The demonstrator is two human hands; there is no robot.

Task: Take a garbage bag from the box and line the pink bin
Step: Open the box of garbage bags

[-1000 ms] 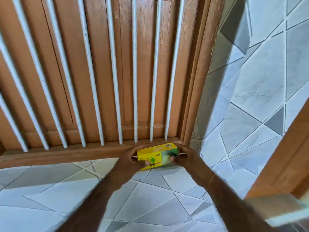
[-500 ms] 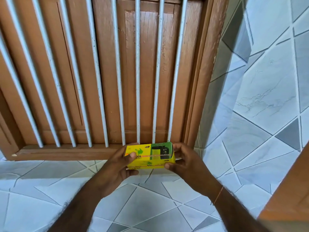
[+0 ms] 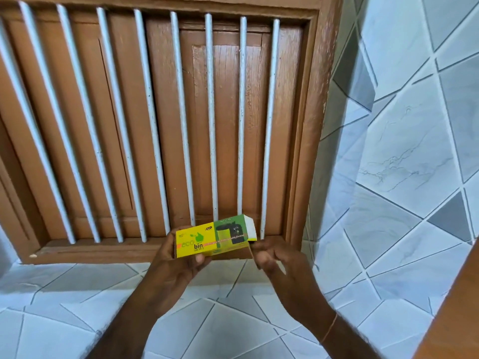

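- Box [image 3: 216, 235]: small yellow/green carton, "eco bin" printed on front, lying lengthwise, held in the air in front of a wooden window.
- L hand [image 3: 176, 265] grips the box's left end; fingers wrap behind and under it, thumb [image 3: 199, 258] presses on the lower front edge.
- Box's right end tilts up a bit; white end flap [image 3: 251, 229] stands open.
- R hand [image 3: 278, 263] sits just beside the box's right end, at its lower right corner. Fingers loosely curled, partly open; can't tell if fingertips touch the box or flap. Holds nothing I can make out.
- Thin orange thread band [image 3: 330, 330] on the R wrist.
- Window [image 3: 160, 130]: brown wood shutters, closed, w/ white vertical bars [image 3: 211, 120] in front; wood frame and sill [image 3: 103, 251] below.
- Wall tiles [image 3: 404, 164]: light blue-white w/ grey triangle shapes, on the right of the window and below the sill.
- Brown wooden edge [image 3: 456, 320] cuts across the bottom right corner; blurred, can't tell what it is.
- Pink bin not in view.
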